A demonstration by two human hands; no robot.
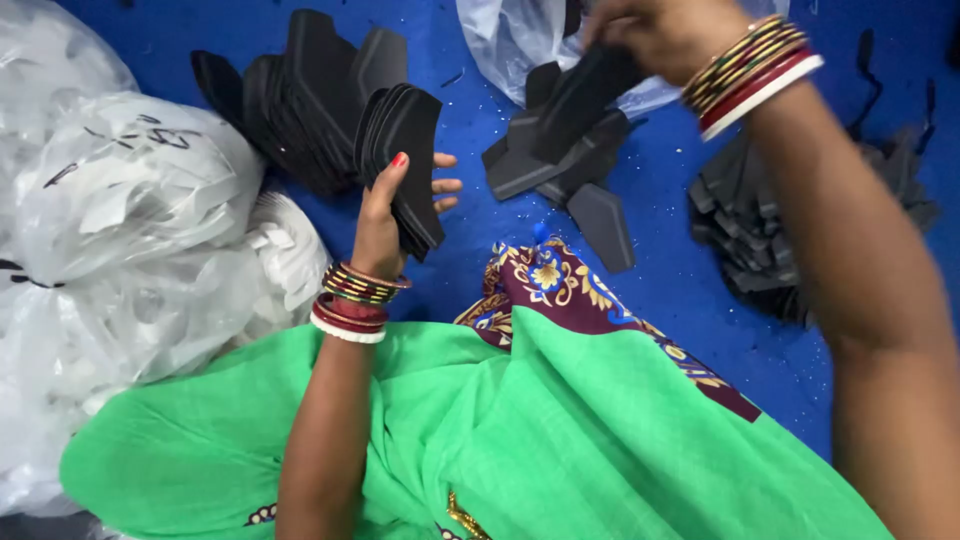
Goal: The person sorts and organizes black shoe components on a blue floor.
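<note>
Head view is showing a person sitting on a blue floor [690, 290], a bright green cloth [560, 440] with a maroon patterned border lying over the lap. Left hand [385, 215] is clasping a thick stack of flat black cut pieces [410, 165], thumb on one face and fingers spread on the other; the pieces are looking matte, foam-like and angular, fanned at their edges. Just beyond that stack, a larger heap of black pieces [300, 100] is lying on the floor. Right hand [655, 30] is pinching a single long black piece [590, 95], lifted above a small loose pile of black pieces [565, 165] to the right of the held stack. Farther right of the stack, a dark grey pile of thinner cut shapes [750, 220] is resting. Left of the stack, clear plastic bags [130, 230] are bulging with white cut pieces. Another clear bag [510, 40] is lying open behind the small pile.
</note>
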